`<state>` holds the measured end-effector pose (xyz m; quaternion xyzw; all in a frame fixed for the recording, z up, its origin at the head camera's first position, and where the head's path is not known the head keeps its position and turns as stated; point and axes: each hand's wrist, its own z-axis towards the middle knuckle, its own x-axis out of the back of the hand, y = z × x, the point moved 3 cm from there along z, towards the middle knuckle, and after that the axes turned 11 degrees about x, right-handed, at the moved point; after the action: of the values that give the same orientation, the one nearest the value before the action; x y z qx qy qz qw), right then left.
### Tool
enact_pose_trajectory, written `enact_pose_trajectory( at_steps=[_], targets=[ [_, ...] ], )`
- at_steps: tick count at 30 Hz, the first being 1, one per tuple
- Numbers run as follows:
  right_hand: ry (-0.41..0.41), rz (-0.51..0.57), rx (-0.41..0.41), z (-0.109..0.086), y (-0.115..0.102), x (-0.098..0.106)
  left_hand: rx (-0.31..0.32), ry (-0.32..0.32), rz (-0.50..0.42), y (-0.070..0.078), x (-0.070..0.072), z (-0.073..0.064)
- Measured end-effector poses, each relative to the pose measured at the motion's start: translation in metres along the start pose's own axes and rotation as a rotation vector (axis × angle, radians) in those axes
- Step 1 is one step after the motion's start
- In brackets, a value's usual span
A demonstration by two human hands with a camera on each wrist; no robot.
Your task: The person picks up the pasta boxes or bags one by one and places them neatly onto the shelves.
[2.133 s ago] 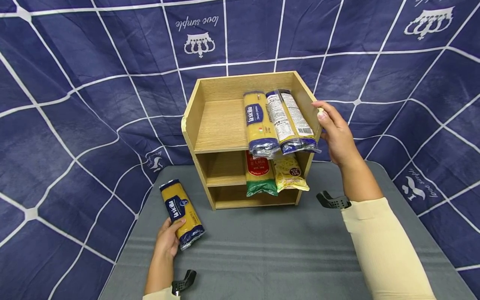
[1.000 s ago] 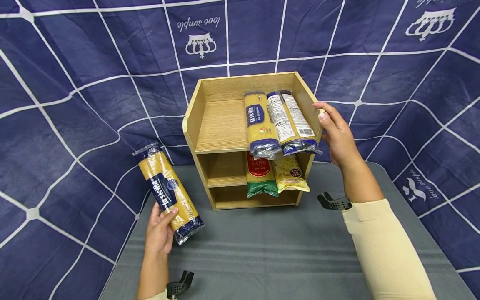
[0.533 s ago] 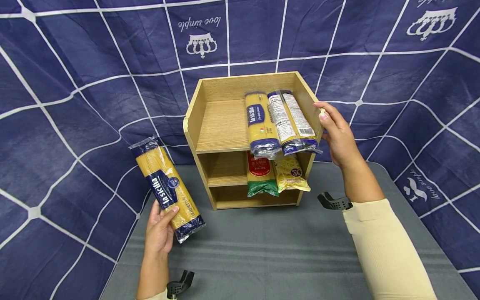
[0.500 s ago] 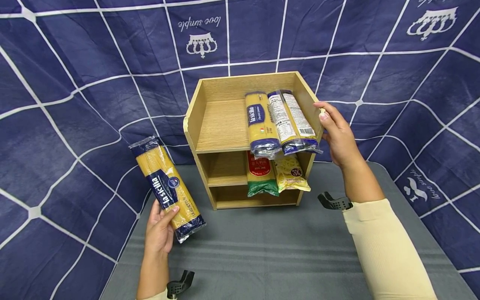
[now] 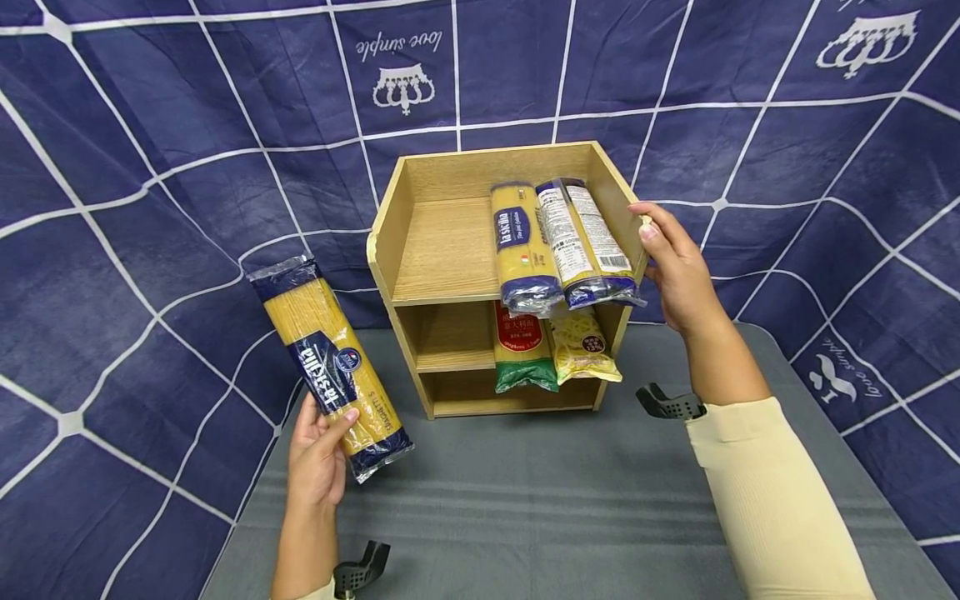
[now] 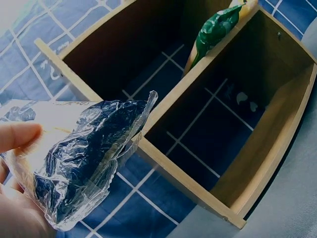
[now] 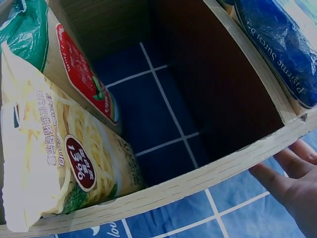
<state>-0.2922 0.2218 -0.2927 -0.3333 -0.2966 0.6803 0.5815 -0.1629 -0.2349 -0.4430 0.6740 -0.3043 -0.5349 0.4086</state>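
Note:
My left hand (image 5: 318,462) holds a pack of spaghetti (image 5: 311,333) near its lower end, thumb on the front and fingers behind. The pack is tilted, yellow with a navy label and navy ends, left of the wooden shelf (image 5: 442,250). In the left wrist view, the crinkled end of the spaghetti pack (image 6: 94,153) overlaps the shelf's side edge. My right hand (image 5: 678,279) touches the front edge of the shelf's right side panel. In the right wrist view, its fingers (image 7: 270,178) lie against the panel's outer side, fairly straight.
On the top shelf's right half lie a yellow pasta pack (image 5: 521,262) and another pack (image 5: 577,237), back label up. Below are a red-and-green spaghetti pack (image 5: 521,350) and a yellow noodle bag (image 5: 581,346), both jutting out. Grey cloth (image 5: 525,500) covers the table; blue curtains hang around.
My left hand has raised the spaghetti pack off the table and tilted its far end up, moving it slightly left. The right hand stays at the shelf's side panel.

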Motion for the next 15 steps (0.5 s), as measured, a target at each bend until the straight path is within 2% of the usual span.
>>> enact_pose_trajectory(
  at_steps=[6, 15],
  targets=[
    [0.000, -0.005, -0.006, 0.000, 0.002, 0.000, -0.045, -0.016, -0.010, 0.005, -0.005, -0.005],
    [0.005, 0.005, -0.002, 0.000, -0.001, 0.000, -0.086, -0.025, 0.025, 0.012, -0.015, -0.011]
  ],
)
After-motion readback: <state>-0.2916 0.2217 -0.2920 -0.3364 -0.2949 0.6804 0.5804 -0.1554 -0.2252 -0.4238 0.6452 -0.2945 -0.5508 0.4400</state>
